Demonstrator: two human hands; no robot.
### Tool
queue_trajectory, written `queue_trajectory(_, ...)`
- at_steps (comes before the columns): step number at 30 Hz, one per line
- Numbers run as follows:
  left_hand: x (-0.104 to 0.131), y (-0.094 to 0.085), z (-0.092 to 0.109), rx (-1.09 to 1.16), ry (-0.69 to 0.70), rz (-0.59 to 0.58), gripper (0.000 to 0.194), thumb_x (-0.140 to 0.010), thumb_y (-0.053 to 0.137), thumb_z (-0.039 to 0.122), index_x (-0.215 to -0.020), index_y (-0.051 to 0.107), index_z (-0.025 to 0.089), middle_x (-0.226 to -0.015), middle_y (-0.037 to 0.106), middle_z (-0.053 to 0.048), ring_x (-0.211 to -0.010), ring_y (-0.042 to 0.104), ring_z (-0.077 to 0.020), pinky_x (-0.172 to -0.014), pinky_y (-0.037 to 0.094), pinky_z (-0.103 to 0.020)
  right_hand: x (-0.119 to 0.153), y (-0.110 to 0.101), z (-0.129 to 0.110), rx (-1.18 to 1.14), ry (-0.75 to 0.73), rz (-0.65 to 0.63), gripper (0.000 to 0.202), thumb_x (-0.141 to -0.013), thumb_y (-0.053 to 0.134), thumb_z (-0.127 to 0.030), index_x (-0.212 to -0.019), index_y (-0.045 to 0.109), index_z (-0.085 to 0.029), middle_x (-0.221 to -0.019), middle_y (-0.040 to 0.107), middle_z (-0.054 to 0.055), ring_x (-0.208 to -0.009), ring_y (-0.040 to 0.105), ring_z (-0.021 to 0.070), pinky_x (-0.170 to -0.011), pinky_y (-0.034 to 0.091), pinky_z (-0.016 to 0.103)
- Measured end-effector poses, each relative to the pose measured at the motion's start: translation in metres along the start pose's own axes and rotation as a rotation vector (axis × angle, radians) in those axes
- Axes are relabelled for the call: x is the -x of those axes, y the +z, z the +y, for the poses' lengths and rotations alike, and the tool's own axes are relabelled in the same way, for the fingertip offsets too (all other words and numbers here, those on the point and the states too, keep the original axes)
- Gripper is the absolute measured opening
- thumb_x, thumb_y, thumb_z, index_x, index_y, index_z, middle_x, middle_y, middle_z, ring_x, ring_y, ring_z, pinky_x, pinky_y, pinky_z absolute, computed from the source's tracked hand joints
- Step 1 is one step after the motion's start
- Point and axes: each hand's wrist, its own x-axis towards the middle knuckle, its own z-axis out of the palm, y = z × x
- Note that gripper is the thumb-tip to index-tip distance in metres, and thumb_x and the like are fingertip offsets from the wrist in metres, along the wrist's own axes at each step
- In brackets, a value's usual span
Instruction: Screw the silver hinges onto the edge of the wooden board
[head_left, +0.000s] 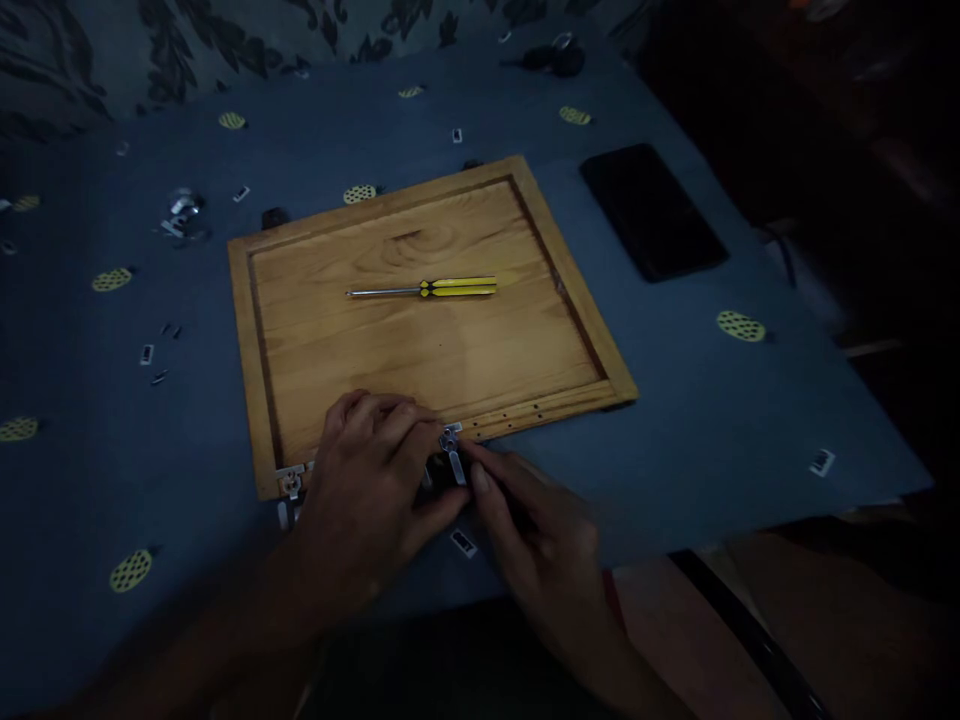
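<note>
A wooden framed panel [442,350] lies on the cloth, a row of small dark holes along its front rail. My left hand [375,480] reaches over that rail, thumb and index finger closed around a small metal clasp [452,455]. To the right of the clasp, my right hand [540,540] has its thumb and index fingertips together; whatever they pinch is too small and dark to make out. Another metal clasp [291,485] sits at the panel's front left corner, partly covered by my left hand. On the panel rests a screwdriver [459,287] with a yellow and black handle.
Blue cloth with yellow printed shapes [741,326] covers the table. A dark phone [652,212] lies to the right. Small shiny metal parts [184,210] and several screws [171,330] lie on the left. At the back is a dark round object [559,58].
</note>
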Motion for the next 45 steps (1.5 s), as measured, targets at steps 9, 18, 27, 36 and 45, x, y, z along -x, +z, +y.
queue_trajectory(9,0.001,0.0025,-0.0007,0.012,0.002,0.028,0.022,-0.087,0.071,0.027,-0.107,0.066,0.019,-0.111,0.075,-0.007,-0.109,0.065,-0.0303,-0.103,0.045,-0.053,-0.0011,-0.0023,-0.0027,0.027,0.018,-0.023,0.029,-0.101,0.056,-0.021,-0.125,0.072,-0.024,-0.099,0.079,0.005,-0.092,0.077,0.019,-0.073,0.064,0.029)
queue_trajectory(18,0.0017,0.002,-0.0005,0.005,0.005,0.033,0.024,-0.087,0.072,0.027,-0.107,0.066,0.018,-0.111,0.075,-0.007,-0.11,0.064,-0.0304,-0.104,0.044,-0.053,-0.0012,-0.0028,-0.0024,0.047,0.024,-0.03,0.031,-0.101,0.056,-0.021,-0.127,0.072,-0.025,-0.1,0.08,0.005,-0.092,0.077,0.0191,-0.073,0.064,0.028)
queue_trajectory(27,0.0,0.0,-0.0004,0.016,-0.014,0.005,0.022,-0.086,0.074,0.028,-0.104,0.067,0.018,-0.111,0.075,-0.007,-0.109,0.064,-0.0311,-0.101,0.045,-0.054,-0.0024,-0.0026,-0.0042,0.038,0.001,-0.007,0.029,-0.1,0.057,-0.02,-0.124,0.073,-0.025,-0.097,0.08,0.004,-0.086,0.077,0.0177,-0.069,0.063,0.028)
queue_trajectory(36,-0.0009,-0.0003,-0.0016,0.011,-0.001,-0.004,0.024,-0.084,0.076,0.029,-0.104,0.068,0.017,-0.111,0.075,-0.007,-0.108,0.064,-0.0314,-0.099,0.046,-0.054,-0.003,-0.0028,-0.0055,0.022,-0.019,-0.005,0.032,-0.099,0.057,-0.017,-0.126,0.072,-0.026,-0.097,0.079,0.003,-0.084,0.076,0.0157,-0.071,0.062,0.027)
queue_trajectory(45,-0.0023,-0.0014,-0.0006,-0.005,0.005,-0.006,0.019,-0.086,0.073,0.029,-0.102,0.068,0.02,-0.108,0.076,-0.007,-0.107,0.065,-0.0305,-0.098,0.047,-0.052,-0.0065,-0.0039,-0.0073,0.031,-0.062,-0.027,0.032,-0.1,0.056,-0.015,-0.124,0.074,-0.024,-0.081,0.073,0.001,-0.069,0.069,0.014,-0.062,0.057,0.025)
